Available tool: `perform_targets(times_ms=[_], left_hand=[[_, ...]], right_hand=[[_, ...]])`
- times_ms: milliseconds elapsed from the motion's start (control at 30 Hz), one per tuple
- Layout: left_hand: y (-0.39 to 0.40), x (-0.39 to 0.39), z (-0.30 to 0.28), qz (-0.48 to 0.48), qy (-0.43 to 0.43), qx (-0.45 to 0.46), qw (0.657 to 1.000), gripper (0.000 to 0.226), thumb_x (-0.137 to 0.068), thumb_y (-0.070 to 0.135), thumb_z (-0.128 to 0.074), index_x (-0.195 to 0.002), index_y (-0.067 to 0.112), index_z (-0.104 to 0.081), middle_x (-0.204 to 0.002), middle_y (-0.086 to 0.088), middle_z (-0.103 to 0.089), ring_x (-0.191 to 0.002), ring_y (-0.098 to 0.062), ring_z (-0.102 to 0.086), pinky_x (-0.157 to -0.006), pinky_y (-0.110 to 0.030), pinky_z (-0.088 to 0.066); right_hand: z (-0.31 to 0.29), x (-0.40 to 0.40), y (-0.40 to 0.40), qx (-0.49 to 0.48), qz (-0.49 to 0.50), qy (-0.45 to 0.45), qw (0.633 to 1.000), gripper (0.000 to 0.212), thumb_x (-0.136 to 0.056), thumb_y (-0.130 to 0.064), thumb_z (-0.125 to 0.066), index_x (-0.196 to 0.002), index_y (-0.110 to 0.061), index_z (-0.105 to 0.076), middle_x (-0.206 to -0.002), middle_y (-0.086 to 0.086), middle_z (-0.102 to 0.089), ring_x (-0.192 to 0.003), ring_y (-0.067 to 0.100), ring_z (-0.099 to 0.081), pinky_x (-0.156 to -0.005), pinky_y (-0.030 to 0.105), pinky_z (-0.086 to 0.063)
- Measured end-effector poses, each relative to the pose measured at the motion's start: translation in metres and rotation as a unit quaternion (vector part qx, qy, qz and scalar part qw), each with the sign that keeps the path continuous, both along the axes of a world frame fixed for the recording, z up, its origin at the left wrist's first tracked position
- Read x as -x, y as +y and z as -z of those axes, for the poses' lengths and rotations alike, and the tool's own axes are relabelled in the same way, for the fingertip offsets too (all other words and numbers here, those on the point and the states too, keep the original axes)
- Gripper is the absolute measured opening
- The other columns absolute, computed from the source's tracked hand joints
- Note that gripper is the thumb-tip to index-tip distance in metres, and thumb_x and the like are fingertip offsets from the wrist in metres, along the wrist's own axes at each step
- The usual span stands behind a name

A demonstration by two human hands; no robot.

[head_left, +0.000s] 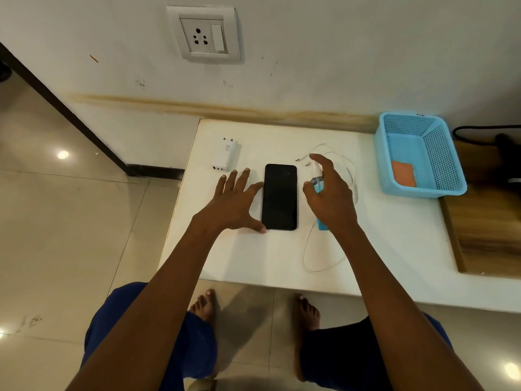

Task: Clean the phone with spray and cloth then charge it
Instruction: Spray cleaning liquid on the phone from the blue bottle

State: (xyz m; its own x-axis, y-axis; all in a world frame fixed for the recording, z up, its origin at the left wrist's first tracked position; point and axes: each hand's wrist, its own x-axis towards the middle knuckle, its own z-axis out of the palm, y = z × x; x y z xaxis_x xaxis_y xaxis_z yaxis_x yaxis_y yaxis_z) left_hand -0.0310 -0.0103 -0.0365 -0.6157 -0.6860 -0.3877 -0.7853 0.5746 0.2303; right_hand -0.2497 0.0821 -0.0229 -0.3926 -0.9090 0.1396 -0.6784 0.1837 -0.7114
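Lying screen-up on the white table [366, 235], the flat black phone [279, 196] meets the splayed-open left hand [235, 203]; the right hand [332, 198] grips a small blue spray bottle [318, 184] just beside it.

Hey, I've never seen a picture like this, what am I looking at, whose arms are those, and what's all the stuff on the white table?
There is no machine here. A camera worn on a person's head looks forward and down, so the two bare arms are that person's own.

On the white table a black phone lies flat, screen up. The left hand is spread open beside it, fingertips touching its edge. The right hand has its grip around a small blue spray bottle, forefinger raised over the nozzle.

Also there: a white charger plug, a white cable and a blue basket holding an orange cloth. A wall socket sits above.
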Motion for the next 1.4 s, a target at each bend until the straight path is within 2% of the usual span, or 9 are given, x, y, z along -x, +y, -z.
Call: perform_targets(times_ms=[167, 333, 500, 600, 733, 967, 1167, 1300, 1400], left_hand=[[-0.002, -0.005, -0.007, -0.016, 0.005, -0.014, 1.0, 0.106, -0.075, 0.067, -0.071, -0.156, 0.032, -0.012, -0.166, -0.005, 0.012, -0.152, -0.032, 0.01, -0.121, -0.047, 0.003], [0.001, -0.004, -0.009, -0.013, 0.015, -0.016, 1.0, 0.097, -0.079, 0.062, -0.07, -0.155, 0.037, -0.017, -0.166, -0.004, 0.007, -0.152, -0.032, 0.006, -0.121, -0.048, -0.001], [-0.002, -0.01, -0.013, -0.036, 0.054, -0.018, 0.998, 0.083, -0.079, 0.051, -0.076, -0.148, 0.033, -0.035, -0.163, -0.004, -0.015, -0.147, -0.03, -0.017, -0.117, -0.043, -0.02], [-0.005, -0.01, -0.015, -0.057, 0.067, 0.005, 0.996, 0.071, -0.074, 0.048, -0.08, -0.133, 0.028, -0.047, -0.14, -0.003, -0.037, -0.125, -0.026, -0.041, -0.1, -0.037, -0.035], [-0.009, -0.012, -0.01, -0.092, 0.081, -0.033, 0.992, 0.043, -0.079, 0.038, -0.078, -0.11, 0.027, -0.051, -0.107, 0.004, -0.042, -0.097, -0.02, -0.052, -0.079, -0.033, -0.043], [-0.012, -0.013, -0.003, -0.101, 0.077, -0.051, 0.991, 0.025, -0.085, 0.031, -0.071, -0.095, 0.035, -0.048, -0.091, 0.012, -0.047, -0.087, -0.015, -0.052, -0.07, -0.028, -0.034], [-0.01, -0.009, -0.013, -0.12, 0.089, 0.0, 0.989, 0.021, -0.089, 0.042, -0.066, -0.102, 0.03, -0.056, -0.094, 0.012, -0.057, -0.082, -0.013, -0.054, -0.067, -0.028, -0.035], [-0.009, -0.006, -0.024, -0.154, 0.2, -0.022, 0.967, 0.021, -0.091, 0.037, -0.067, -0.107, 0.024, -0.065, -0.097, 0.011, -0.065, -0.076, -0.005, -0.057, -0.06, -0.017, -0.04], [-0.007, 0.003, -0.036, -0.202, 0.293, -0.053, 0.933, 0.016, -0.092, 0.034, -0.068, -0.105, 0.025, -0.068, -0.095, 0.017, -0.065, -0.074, 0.008, -0.057, -0.051, -0.003, -0.038]], right_hand=[[0.004, 0.013, -0.001, -0.045, -0.034, 0.013, 0.998, 0.066, -0.093, -0.02, -0.062, -0.145, -0.046, -0.03, -0.133, 0.0, -0.055, -0.107, 0.011, -0.057, -0.087, 0.02, -0.043], [0.003, 0.002, -0.009, -0.094, -0.098, 0.094, 0.986, 0.045, -0.099, -0.035, -0.051, -0.139, -0.044, -0.032, -0.113, 0.001, -0.06, -0.094, 0.026, -0.064, -0.082, 0.045, -0.056], [0.003, -0.007, -0.017, -0.131, -0.099, 0.144, 0.976, 0.041, -0.101, -0.033, -0.046, -0.14, -0.035, -0.034, -0.108, 0.007, -0.057, -0.083, 0.034, -0.064, -0.077, 0.049, -0.056], [0.0, -0.009, -0.017, -0.137, -0.088, 0.156, 0.974, 0.039, -0.101, -0.033, -0.044, -0.139, -0.035, -0.035, -0.107, 0.007, -0.056, -0.081, 0.037, -0.063, -0.077, 0.049, -0.055], [-0.002, -0.013, -0.018, -0.141, -0.086, 0.164, 0.973, 0.038, -0.101, -0.031, -0.042, -0.139, -0.033, -0.036, -0.103, 0.008, -0.055, -0.076, 0.037, -0.062, -0.074, 0.049, -0.056], [-0.003, -0.015, -0.017, -0.144, -0.079, 0.172, 0.971, 0.038, -0.101, -0.029, -0.042, -0.139, -0.031, -0.038, -0.1, 0.009, -0.055, -0.075, 0.036, -0.061, -0.074, 0.049, -0.055], [-0.004, -0.013, -0.018, -0.129, -0.071, 0.145, 0.978, 0.043, -0.103, -0.034, -0.043, -0.145, -0.034, -0.034, -0.11, 0.007, -0.057, -0.087, 0.033, -0.063, -0.082, 0.049, -0.054], [-0.004, -0.006, -0.019, -0.1, -0.05, 0.056, 0.992, 0.055, -0.1, -0.036, -0.052, -0.148, -0.035, -0.027, -0.121, 0.0, -0.058, -0.097, 0.022, -0.064, -0.087, 0.042, -0.054], [-0.005, 0.0, -0.016, -0.052, -0.002, -0.052, 0.997, 0.06, -0.092, -0.029, -0.068, -0.138, -0.027, -0.031, -0.109, -0.014, -0.055, -0.085, 0.01, -0.061, -0.083, 0.031, -0.052]])
